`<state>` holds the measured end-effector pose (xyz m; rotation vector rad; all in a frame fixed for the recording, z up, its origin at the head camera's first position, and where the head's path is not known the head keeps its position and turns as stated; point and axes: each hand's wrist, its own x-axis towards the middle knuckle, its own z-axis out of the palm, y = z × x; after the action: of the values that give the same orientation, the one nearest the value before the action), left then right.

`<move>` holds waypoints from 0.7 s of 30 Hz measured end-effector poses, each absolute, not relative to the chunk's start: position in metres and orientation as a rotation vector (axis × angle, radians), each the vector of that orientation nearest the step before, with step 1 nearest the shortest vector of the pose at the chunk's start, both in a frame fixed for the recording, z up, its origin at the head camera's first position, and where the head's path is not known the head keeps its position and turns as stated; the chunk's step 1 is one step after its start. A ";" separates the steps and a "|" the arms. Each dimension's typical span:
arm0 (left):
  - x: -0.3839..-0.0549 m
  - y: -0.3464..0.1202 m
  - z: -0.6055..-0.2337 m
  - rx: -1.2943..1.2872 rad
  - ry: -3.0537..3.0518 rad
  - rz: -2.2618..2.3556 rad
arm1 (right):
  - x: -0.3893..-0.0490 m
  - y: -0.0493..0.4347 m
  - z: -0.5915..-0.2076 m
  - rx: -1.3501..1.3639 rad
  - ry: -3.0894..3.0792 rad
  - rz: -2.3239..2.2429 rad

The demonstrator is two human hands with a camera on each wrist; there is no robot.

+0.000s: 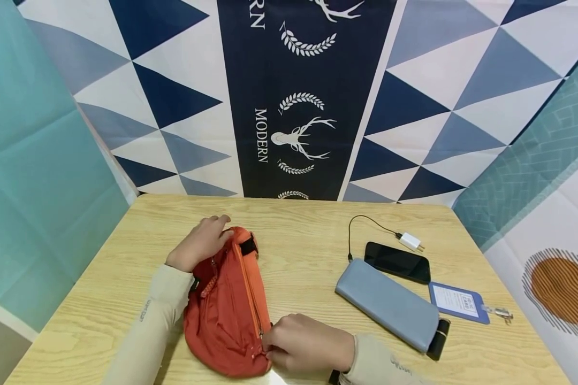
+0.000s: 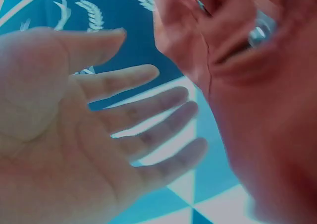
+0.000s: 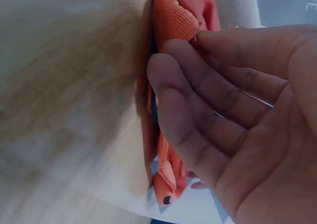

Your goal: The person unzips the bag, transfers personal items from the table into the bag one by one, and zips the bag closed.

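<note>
A red waist bag point(image 1: 221, 315) with an orange zipper strip lies on the left half of the table. My left hand point(image 1: 203, 241) is at its far end, and in the left wrist view the fingers point(image 2: 143, 110) are straight and spread beside the red cloth. At the bag's near right corner my right hand point(image 1: 308, 342) pinches the edge by the zipper's end between thumb and forefinger. The exact piece between those fingertips is hidden. A black buckle point(image 1: 248, 246) shows at the far end of the bag.
Right of the bag lie a blue-grey case point(image 1: 390, 305), a black phone point(image 1: 397, 262), a white charger plug point(image 1: 410, 241) with a black cable point(image 1: 350, 230), a blue-framed ID card point(image 1: 458, 302) and a black tube point(image 1: 438, 339). A patterned cloth wall point(image 1: 289, 107) stands behind the table.
</note>
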<state>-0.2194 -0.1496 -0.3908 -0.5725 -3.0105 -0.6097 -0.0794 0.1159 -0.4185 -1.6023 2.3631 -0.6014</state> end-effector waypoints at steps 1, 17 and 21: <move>-0.217 -0.147 -0.387 -0.577 -3.019 -0.593 | -0.080 0.116 -0.419 -1.594 2.348 -0.607; -0.153 -0.086 -0.371 -0.636 -3.343 -0.393 | -0.085 0.123 -0.423 -1.605 2.359 -0.595; -0.145 -0.073 -0.386 -0.569 -3.377 -0.259 | -0.083 0.121 -0.426 -1.618 2.362 -0.606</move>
<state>-0.1445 -0.0734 -0.3861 -0.5694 -3.3769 -0.2588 -0.0833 0.1214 -0.4257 -1.6184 2.3618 -0.6063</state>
